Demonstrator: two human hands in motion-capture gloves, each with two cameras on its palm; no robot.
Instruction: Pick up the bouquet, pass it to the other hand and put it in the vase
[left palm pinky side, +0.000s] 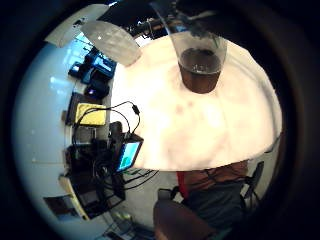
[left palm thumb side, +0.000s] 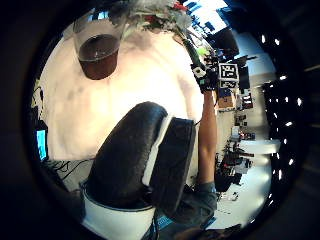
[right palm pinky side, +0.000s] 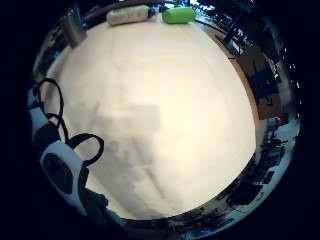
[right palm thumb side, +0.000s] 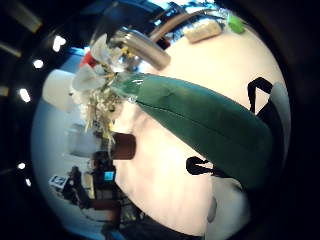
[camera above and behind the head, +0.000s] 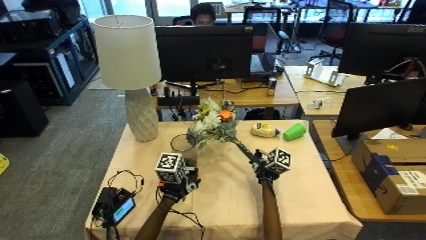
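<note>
Bouquet (camera above and behind the head: 214, 122) of white and orange flowers leans over the clear glass vase (camera above and behind the head: 181, 144), frame centre; right hand (camera above and behind the head: 265, 170) grips its green stem for lowering, left hand (camera above and behind the head: 177, 186) hovers spread on the tan-clothed counter (camera above and behind the head: 299, 190).

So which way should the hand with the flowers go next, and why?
Probably a small move of the right hand toward the left hand, which is low over the table by the clear glass vase. The right hand grips the green-wrapped flower bouquet by its stem, tilted above the vase, and the left hand holds nothing, so the pass looks not yet done.
</note>
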